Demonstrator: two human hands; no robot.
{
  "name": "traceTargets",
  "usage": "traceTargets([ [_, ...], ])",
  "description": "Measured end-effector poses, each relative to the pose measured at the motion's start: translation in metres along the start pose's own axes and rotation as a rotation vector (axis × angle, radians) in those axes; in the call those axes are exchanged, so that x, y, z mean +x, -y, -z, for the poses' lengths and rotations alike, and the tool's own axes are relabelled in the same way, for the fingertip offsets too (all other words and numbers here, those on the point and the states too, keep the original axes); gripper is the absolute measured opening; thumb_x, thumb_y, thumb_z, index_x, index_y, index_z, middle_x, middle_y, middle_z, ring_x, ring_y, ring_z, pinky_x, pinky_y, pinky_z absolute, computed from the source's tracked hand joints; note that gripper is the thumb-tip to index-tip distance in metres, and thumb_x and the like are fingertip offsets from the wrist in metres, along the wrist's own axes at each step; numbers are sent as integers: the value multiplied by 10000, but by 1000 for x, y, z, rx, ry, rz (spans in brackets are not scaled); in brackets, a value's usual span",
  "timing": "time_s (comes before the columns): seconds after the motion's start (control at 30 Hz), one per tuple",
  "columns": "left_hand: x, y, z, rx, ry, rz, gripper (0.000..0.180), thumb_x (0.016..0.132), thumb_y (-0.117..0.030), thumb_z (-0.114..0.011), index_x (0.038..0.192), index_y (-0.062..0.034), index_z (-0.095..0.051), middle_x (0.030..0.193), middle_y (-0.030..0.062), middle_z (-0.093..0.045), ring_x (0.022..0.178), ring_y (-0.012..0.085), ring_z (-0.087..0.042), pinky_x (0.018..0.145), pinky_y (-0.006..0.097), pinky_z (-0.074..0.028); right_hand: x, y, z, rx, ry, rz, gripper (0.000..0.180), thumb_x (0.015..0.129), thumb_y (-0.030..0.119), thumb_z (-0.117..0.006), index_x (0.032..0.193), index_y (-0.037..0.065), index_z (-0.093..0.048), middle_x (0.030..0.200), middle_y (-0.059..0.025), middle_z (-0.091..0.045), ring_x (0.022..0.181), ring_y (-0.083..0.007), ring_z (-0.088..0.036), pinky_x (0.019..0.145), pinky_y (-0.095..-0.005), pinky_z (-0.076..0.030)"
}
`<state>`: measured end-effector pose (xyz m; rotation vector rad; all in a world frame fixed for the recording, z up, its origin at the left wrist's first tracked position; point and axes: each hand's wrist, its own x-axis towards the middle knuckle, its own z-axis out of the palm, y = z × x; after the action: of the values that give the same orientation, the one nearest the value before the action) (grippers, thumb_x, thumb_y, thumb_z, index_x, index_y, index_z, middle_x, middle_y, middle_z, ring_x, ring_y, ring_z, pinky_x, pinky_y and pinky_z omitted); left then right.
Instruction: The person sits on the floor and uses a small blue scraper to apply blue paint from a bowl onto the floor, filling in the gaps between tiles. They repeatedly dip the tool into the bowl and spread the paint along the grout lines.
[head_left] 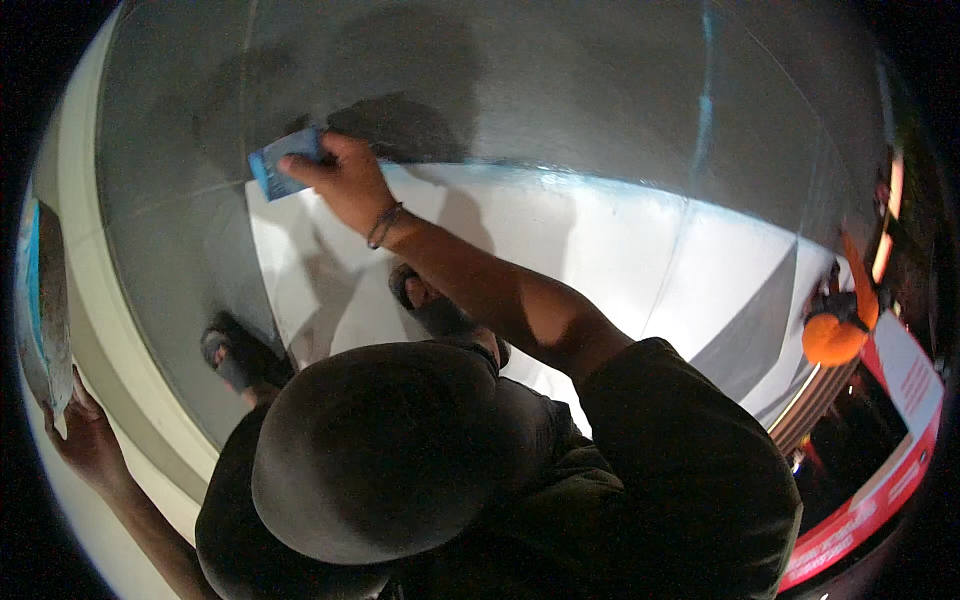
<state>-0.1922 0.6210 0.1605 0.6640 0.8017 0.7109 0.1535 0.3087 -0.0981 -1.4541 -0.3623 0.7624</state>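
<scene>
One flat blue piece [270,172], four-sided, is gripped in the right hand [350,180], thumb across its upper face and fingers curled behind; it sits at the upper left corner of the white area [520,235], its long axis slanting from lower left to upper right and its free end pointing left. Far to the left, the left hand [90,440] grips the lower end of a long grey tool [55,310], which stands nearly lengthwise in view, pointing away from the person, with a blue strip along one side. The surface is a dark grey floor [600,80], smeared pale blue along its border with the white area and streaked blue near the top; a grey triangle [752,325] cuts into the white at the right. A cream ledge [85,170] curves down the left, and two dark sandals [232,358] show below the right forearm. An orange object [832,335] and a red-and-white panel [880,480] lie at the right. Fingers mask part of the blue piece, and whether it touches the floor is unclear; the large dark rounded shape [380,460] below is hard to identify, and the rim fades to black.
</scene>
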Motion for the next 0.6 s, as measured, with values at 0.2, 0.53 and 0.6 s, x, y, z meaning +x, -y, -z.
traceTargets([
  [0.2,54,27,25,32,169,33,652,919,-12,-536,1445,110,-171,1491,305,-247,1394,370,-293,1180,506,-283,-21,33,6,58,-19,-53,290,863,286,-723,922,4,-682,785,-37,-658,720,-75,-560,656,-268,-466],
  [0.53,64,71,31,59,-148,-14,662,927,-139,-576,1465,32,-231,1495,246,-292,1403,339,-288,1191,513,-218,-76,14,3,-187,63,-99,414,827,397,-726,911,-5,-677,784,-125,-673,753,-193,-624,716,-360,-480],
  [0.6,62,56,73,-86,-186,42,611,906,-106,-583,1440,29,-317,1486,242,-331,1370,360,-345,1192,547,-190,-68,4,0,-397,219,-246,405,864,361,-715,1072,16,-673,897,-86,-670,865,-179,-623,785,-343,-501],
])
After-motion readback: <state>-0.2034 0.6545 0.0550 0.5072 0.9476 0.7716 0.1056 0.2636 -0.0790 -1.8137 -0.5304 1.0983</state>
